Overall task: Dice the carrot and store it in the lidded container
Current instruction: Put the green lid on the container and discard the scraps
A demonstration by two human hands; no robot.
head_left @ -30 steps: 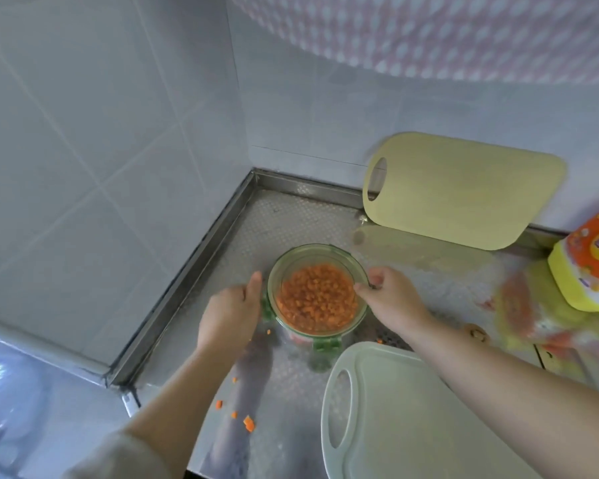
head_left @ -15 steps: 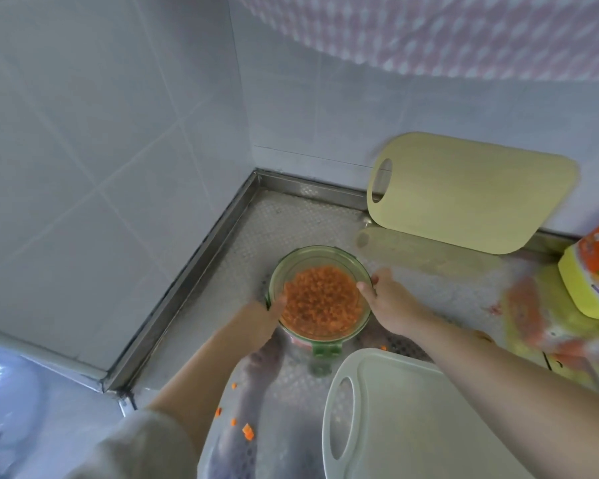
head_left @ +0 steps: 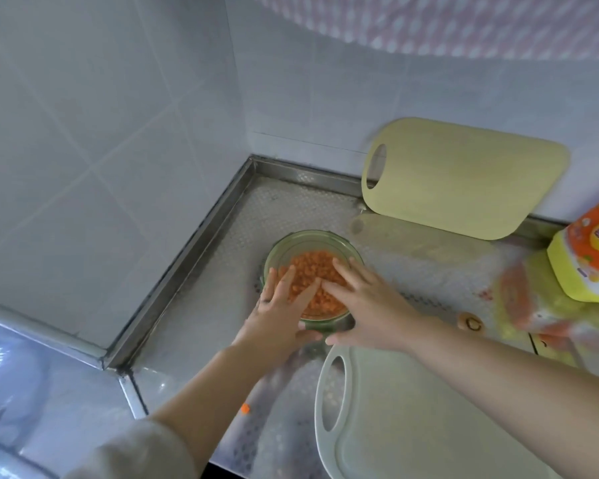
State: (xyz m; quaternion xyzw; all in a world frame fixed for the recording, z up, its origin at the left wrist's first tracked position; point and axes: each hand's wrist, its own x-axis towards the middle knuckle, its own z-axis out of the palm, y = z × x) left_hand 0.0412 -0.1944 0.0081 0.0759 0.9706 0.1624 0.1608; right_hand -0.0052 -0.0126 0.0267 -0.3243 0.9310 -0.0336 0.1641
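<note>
A round glass container (head_left: 293, 244) with a green-rimmed clear lid stands on the steel counter near the corner. Diced carrot (head_left: 312, 267) shows orange through the lid. My left hand (head_left: 279, 305) lies flat on the lid's left half, fingers straight and spread. My right hand (head_left: 363, 299) lies flat on the right half, fingers straight, thumb down at the near rim. Both hands press on top of the lid and hide its near part.
A white cutting board (head_left: 412, 420) lies just in front of the container. A yellow cutting board (head_left: 464, 178) leans on the back wall. An orange and yellow packet (head_left: 588, 264) sits at the right. One carrot bit (head_left: 245, 408) lies on the counter (head_left: 215, 288).
Both hands have left the sides of the container and come up onto its lid, now lying flat across the top. The container has stayed in place.
</note>
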